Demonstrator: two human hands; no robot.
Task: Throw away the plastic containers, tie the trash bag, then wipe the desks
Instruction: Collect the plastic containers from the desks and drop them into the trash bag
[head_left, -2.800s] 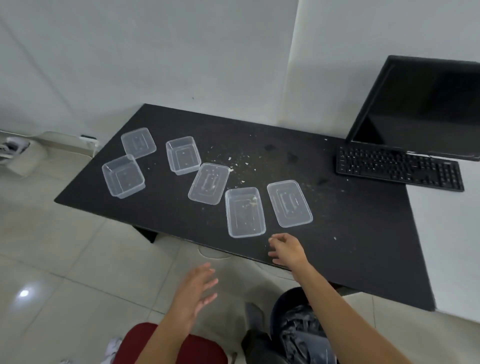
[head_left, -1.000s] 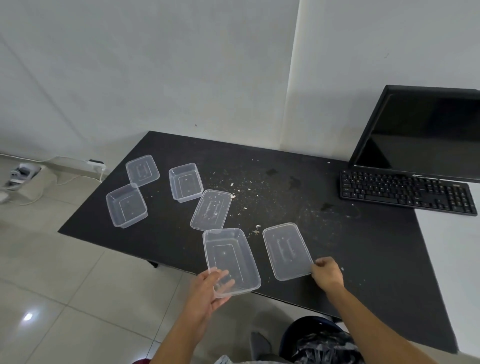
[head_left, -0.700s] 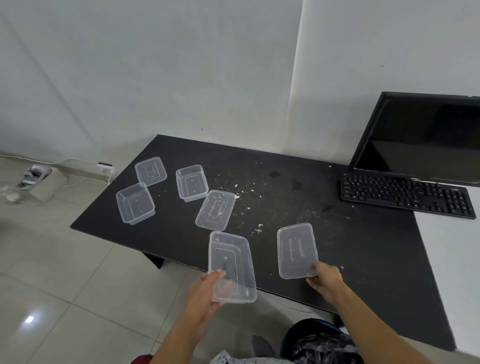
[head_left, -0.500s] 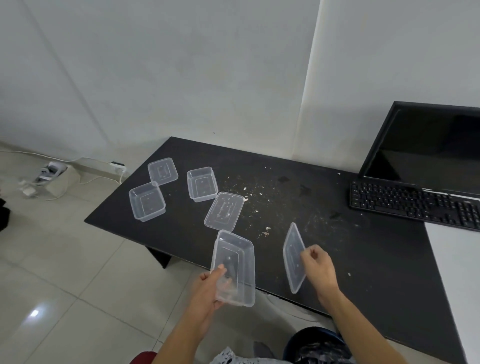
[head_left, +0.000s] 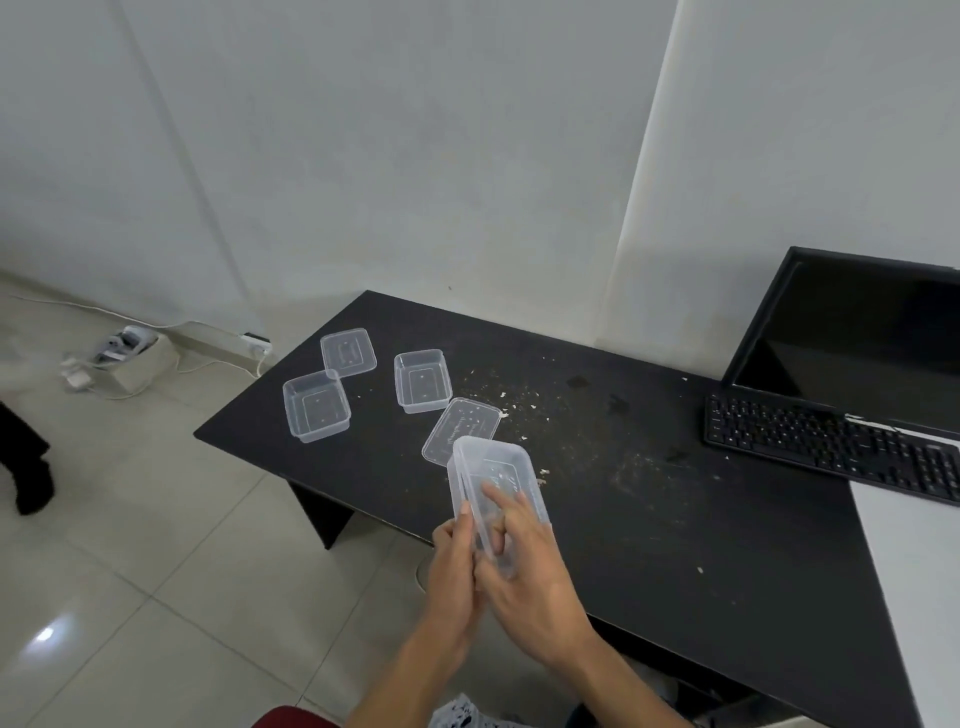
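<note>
Plastic container (head_left: 492, 480), tilted at the desk's (head_left: 675, 525) front edge, is clasped by left grip (head_left: 453, 574) and right grip (head_left: 535, 584); slick plastic could slip and drop.

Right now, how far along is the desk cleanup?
Barely started. Done: nothing visibly. In hand: the left hand and right hand hold one clear tub, seemingly with a lid, above the desk edge. Left: the left tub, middle tub, far lid and near lid, crumbs to wipe, the unseen bag to tie.
</note>
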